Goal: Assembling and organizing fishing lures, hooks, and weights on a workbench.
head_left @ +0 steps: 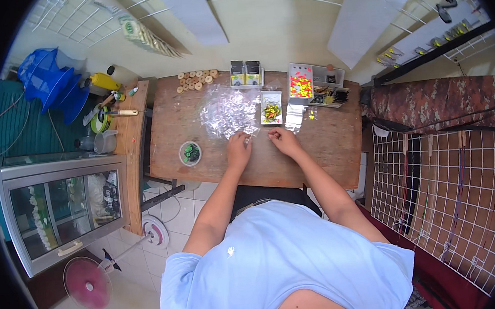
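My left hand [239, 147] is at the front edge of a spread of clear plastic bags [227, 110], its fingers closed, with a shiny bit of plastic by the fingertips. What it grips is too small to make out. To its right, my right hand [284, 141] is closed in a pinch, and anything between its fingers is hidden. Just beyond the right hand stands a white tray [264, 120] of small yellow, green and red pieces [271, 112]. A few clear packets [295, 116] lie to the right, beside a small yellow item [312, 113].
A round tub [182, 160] of green and black pieces sits left. Wooden spools [195, 80], a box of small packs [246, 75], a bin of pink and yellow pieces [300, 85] and an organizer [329, 97] line the table's back. A glass-fronted cabinet [65, 167] stands left.
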{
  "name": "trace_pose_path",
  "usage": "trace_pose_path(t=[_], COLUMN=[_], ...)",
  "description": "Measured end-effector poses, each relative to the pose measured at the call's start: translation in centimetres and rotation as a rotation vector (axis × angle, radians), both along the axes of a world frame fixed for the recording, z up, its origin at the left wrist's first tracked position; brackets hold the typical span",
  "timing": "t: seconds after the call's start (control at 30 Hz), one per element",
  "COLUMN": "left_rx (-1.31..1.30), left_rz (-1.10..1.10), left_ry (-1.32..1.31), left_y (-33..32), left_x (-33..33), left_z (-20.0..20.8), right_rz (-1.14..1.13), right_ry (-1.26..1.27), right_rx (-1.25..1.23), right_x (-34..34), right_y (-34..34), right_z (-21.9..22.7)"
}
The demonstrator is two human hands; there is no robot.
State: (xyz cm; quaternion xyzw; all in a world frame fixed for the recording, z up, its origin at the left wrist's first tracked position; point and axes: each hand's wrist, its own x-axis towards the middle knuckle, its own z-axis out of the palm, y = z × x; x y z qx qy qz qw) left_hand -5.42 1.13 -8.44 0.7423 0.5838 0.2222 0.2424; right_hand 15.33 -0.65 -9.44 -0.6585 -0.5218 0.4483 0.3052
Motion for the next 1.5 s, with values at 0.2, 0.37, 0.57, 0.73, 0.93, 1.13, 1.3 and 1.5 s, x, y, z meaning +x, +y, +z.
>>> trace_pose_path(t=[0.2, 0.37, 0.57, 0.73, 0.93, 1.13, 1.3, 1.5], left_rx=[0.097, 0.057, 0.006, -0.154, -0.51, -0.761, -0.729, -0.573], left_rz=[-0.165, -0.141, -0.193, -0.183, -0.089, -0.216, -0.198, -0.131], left_ry=[0.06, -0.02, -0.131, -0.214, -0.641, -0.804, -0.678, -0.657], left_y=[1.3, 2.0, 2.9, 3.6, 4.8, 5.2, 4.8, 4.1], left_x=[-2.3, -3.7, -4.7, -6.0, -5.5, -4.8, -4.0, -3.1], left_z=[-0.3, -0.7, -0.7, -1.3, -0.6, 3.1, 4.1, 5.0], right_rz=[0.139, 0.108, 0.062, -0.129, -0.121, -0.115, -0.125, -0.178], right_ry=[-0.338, -0.616, -0.706, -0.474, 0.22, 0.312, 0.237, 0.233], right_rx=[0.04, 0.034, -0.045, 0.048, -0.002, 0.041, 0.034, 0.102], right_x=[-4.7, -7.5, -8.5, -8.6, -8.0, -8.2, -7.1, -6.1], right_y=[2.6, 4.4, 5.3, 4.2, 2.4, 0.7, -0.7, -1.5], right_z=[0.8, 2.0, 0.6, 1.1, 3.2, 4.9, 5.0, 7.5])
